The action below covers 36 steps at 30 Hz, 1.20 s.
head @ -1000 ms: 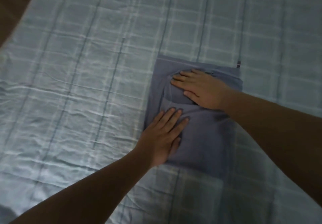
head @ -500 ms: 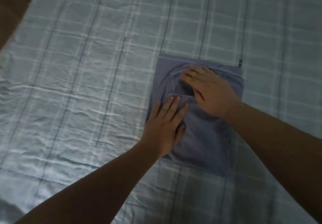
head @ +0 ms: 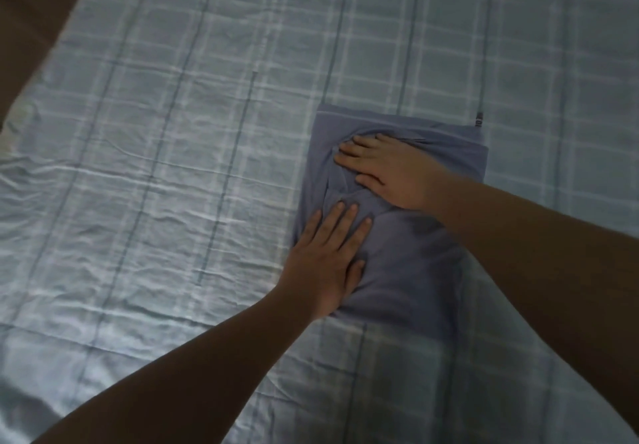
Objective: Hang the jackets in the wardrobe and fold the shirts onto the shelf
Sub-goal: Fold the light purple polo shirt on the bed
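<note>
Both palms down on the folded shirt [head: 408, 270], out on the bed [head: 173, 167]!
Head view: the blue-grey shirt lies in a neat rectangle on the checked sheet. The left hand [head: 325, 257] presses its near left edge, fingers straight and slightly spread. The right hand [head: 390, 170] lies flat on the bunched upper part.

The folded shirt [head: 408, 270] you are pressing is soft, matt cloth, blue-grey, with a fine, even surface that looks like jersey knit. It puckers into gentle rolls, not sharp creases. At its far right corner a small dark label [head: 479, 120] sticks out, its print too small to read. The bedsheet [head: 173, 167] beneath is thinner woven cloth in a pale blue check, finely crumpled, its wrinkle ridges catching the light with a faint sheen. The brown surface [head: 31, 11] at upper left looks matt; you cannot tell its material.
</note>
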Motion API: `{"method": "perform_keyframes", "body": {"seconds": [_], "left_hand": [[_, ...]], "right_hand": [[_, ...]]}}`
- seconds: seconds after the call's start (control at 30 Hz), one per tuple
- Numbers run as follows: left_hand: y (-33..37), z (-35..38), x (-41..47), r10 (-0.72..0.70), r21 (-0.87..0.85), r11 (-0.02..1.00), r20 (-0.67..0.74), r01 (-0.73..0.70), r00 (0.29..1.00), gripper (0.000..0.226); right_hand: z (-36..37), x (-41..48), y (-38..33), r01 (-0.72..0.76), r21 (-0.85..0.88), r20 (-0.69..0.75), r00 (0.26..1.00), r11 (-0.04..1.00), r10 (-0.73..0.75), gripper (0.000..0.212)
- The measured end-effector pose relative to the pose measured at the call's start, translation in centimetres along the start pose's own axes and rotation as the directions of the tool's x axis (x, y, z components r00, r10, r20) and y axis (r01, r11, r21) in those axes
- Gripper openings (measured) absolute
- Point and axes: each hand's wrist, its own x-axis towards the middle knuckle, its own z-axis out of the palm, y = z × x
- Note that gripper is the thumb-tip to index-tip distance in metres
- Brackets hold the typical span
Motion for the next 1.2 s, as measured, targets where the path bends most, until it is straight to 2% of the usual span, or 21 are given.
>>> {"method": "perform_keyframes", "body": {"seconds": [0.07, 0.13, 0.2, 0.27, 0.33, 0.4, 0.47, 0.5, 0.57, 0.7, 0.83, 0.9, 1.0, 1.1, 1.13, 1.2], "left_hand": [[0.0, 0.1, -0.1, -0.006, -0.009, 1.000, -0.025, 0.006, 1.000, 0.061], [0.0, 0.3, -0.3, -0.014, -0.034, 0.999, -0.060, 0.012, 0.998, 0.061], [0.1, 0.4, -0.3, -0.026, -0.058, 0.998, -0.082, 0.021, 0.996, 0.060], [0.3, 0.4, -0.3, -0.041, -0.075, 0.997, -0.090, 0.034, 0.995, 0.060], [0.3, 0.5, -0.4, -0.042, -0.094, 0.995, -0.102, 0.032, 0.994, 0.059], [0.3, 0.6, -0.5, -0.049, -0.108, 0.993, -0.106, 0.037, 0.993, 0.059], [0.2, 0.6, -0.4, -0.066, -0.121, 0.991, -0.114, 0.052, 0.991, 0.060], [0.3, 0.6, -0.4, -0.068, -0.126, 0.991, -0.111, 0.053, 0.992, 0.060], [0.3, 0.8, -0.5, -0.056, -0.126, 0.991, -0.091, 0.044, 0.994, 0.060], [0.2, 0.7, -0.5, -0.055, -0.103, 0.994, -0.072, 0.048, 0.996, 0.062], [0.3, 0.6, -0.4, -0.049, -0.098, 0.994, -0.049, 0.044, 0.998, 0.060], [0.3, 0.4, -0.3, -0.048, -0.110, 0.993, -0.057, 0.041, 0.997, 0.059], [0.0, -0.3, -0.3, -0.028, -0.132, 0.991, -0.054, 0.020, 0.998, 0.057], [-0.4, -1.0, -0.7, -0.026, -0.189, 0.982, -0.077, 0.011, 0.997, 0.052], [-0.6, -1.2, -1.2, -0.054, -0.229, 0.973, -0.109, 0.028, 0.993, 0.048], [-0.8, -1.8, -2.7, -0.218, -0.317, 0.935, -0.155, 0.161, 0.963, 0.045]], "right_hand": [[0.3, 0.4, 0.9, -0.029, -0.123, 0.011, 0.999, 0.992, 0.031, 0.056], [0.3, 0.4, 1.5, -0.160, -0.181, -0.023, 0.987, 0.970, 0.159, 0.060], [0.5, 0.4, 1.8, -0.290, -0.170, -0.066, 0.957, 0.942, 0.283, 0.062], [0.1, 0.9, 1.5, -0.327, -0.174, -0.104, 0.944, 0.929, 0.313, 0.059], [-0.7, 1.6, 1.0, -0.354, -0.127, -0.211, 0.922, 0.926, 0.324, 0.055], [-1.3, 2.0, 0.2, -0.239, -0.105, -0.272, 0.940, 0.965, 0.204, 0.055], [-0.6, 2.0, -0.1, -0.032, -0.164, -0.192, 0.981, 0.986, 0.000, 0.054], [0.0, 1.9, -0.1, 0.006, -0.180, -0.126, 0.992, 0.984, -0.029, 0.055], [1.1, 1.8, 0.3, -0.051, -0.191, -0.066, 0.997, 0.980, 0.039, 0.058], [1.3, 3.0, 0.6, -0.189, -0.164, -0.109, 0.979, 0.968, 0.173, 0.065], [0.6, 2.8, 0.1, -0.205, -0.129, -0.105, 0.976, 0.970, 0.193, 0.066], [-0.2, 1.7, -0.6, -0.228, -0.098, -0.174, 0.962, 0.969, 0.209, 0.062], [-0.7, -1.4, -3.0, -0.254, 0.029, -0.351, 0.903, 0.967, 0.247, 0.052], [1.1, -6.4, -6.4, -0.315, 0.231, -0.432, 0.815, 0.921, 0.387, 0.049], [1.9, -8.3, -7.6, -0.358, 0.307, -0.443, 0.766, 0.882, 0.466, 0.048], [3.5, -12.0, -9.9, -0.434, 0.496, -0.428, 0.631, 0.752, 0.647, 0.045]]}}
